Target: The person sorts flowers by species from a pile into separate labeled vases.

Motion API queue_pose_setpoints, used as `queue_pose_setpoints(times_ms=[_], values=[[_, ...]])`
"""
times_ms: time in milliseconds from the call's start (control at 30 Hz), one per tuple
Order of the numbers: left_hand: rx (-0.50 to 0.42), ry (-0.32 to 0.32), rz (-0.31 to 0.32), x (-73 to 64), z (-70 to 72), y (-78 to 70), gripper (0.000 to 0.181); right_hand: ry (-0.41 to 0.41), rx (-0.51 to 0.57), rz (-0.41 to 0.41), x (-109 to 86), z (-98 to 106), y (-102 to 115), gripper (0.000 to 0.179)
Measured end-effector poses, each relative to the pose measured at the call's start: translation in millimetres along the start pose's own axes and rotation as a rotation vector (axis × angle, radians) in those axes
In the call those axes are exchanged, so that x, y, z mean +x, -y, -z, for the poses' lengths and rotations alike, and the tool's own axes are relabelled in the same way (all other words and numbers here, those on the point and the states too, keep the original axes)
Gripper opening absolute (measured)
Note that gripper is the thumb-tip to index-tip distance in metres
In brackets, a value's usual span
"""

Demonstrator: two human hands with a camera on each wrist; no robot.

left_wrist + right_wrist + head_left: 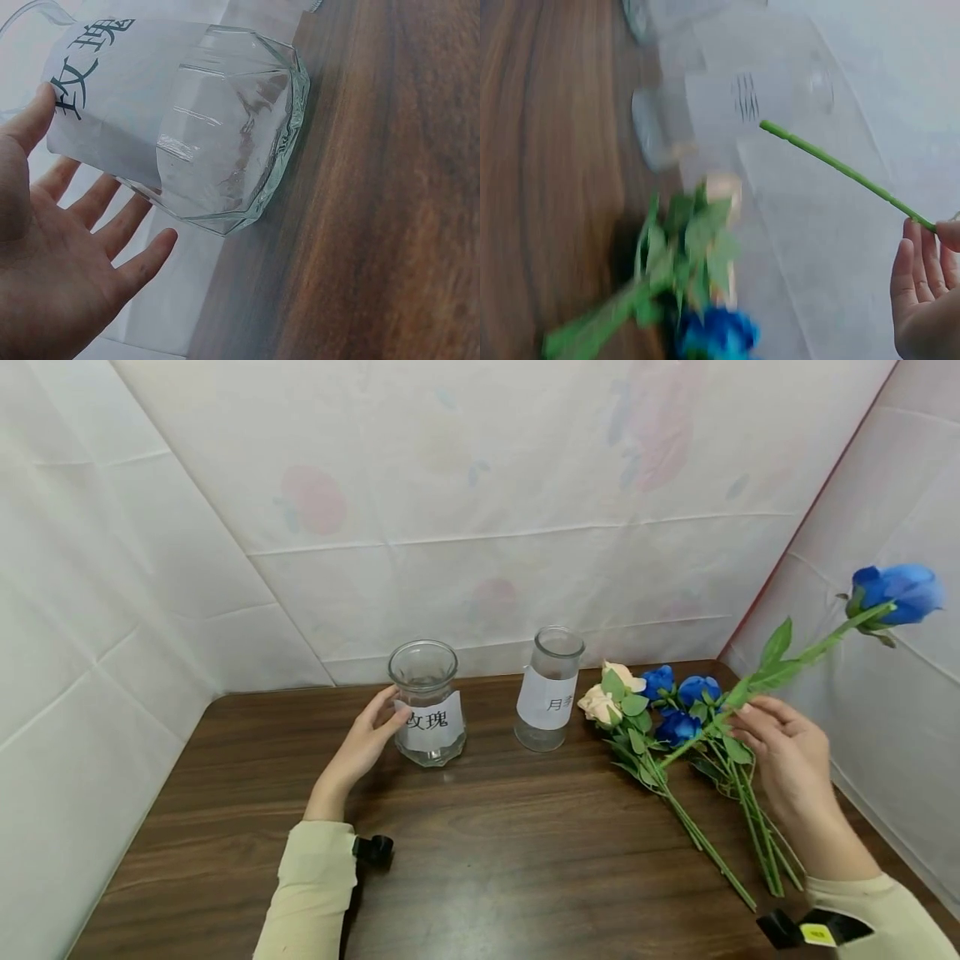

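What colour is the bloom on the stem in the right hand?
Blue, deeper on one side and paler on the other; the bloom shows best in the head view.

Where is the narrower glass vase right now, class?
In the head view, the narrower glass vase stands upright on the table, a little right of centre, between the wider vase that the left hand touches and the cream flowers.

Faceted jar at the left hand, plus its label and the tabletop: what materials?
Jar: likely clear, glossy glass, given the highlights and faintly greenish base edge; clear plastic not ruled out.
Label: probably matte paper; white, opaque, black characters.
Tabletop: brown wood grain, soft sheen; solid wood, veneer or laminate, can't tell.
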State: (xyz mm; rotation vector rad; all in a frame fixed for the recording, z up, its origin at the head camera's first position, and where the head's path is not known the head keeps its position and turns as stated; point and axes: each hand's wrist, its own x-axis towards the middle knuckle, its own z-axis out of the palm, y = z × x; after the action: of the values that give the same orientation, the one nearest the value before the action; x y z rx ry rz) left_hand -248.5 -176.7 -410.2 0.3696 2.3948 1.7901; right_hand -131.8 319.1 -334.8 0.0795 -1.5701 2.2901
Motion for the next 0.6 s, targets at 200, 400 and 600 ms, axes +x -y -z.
queue_pose_setpoints(times_ms=[200,400,600], values=[[-0.005,-0.009,-0.003,-2.0,-0.6,0.4,0.066,0.009,0.008,0.052,8.3,-56,-17,0.006],[-0.015,-0.004,0.003,-3.2,-2.1,-4.2,0.064,-0.015,-0.019,0.043,16.8,-112,-35,0.004],[-0.018,-0.002,-0.002,-2.9,-4.1,-7.2,0.064,0.008,0.051,0.097,28.1,-167,-48,0.005]])
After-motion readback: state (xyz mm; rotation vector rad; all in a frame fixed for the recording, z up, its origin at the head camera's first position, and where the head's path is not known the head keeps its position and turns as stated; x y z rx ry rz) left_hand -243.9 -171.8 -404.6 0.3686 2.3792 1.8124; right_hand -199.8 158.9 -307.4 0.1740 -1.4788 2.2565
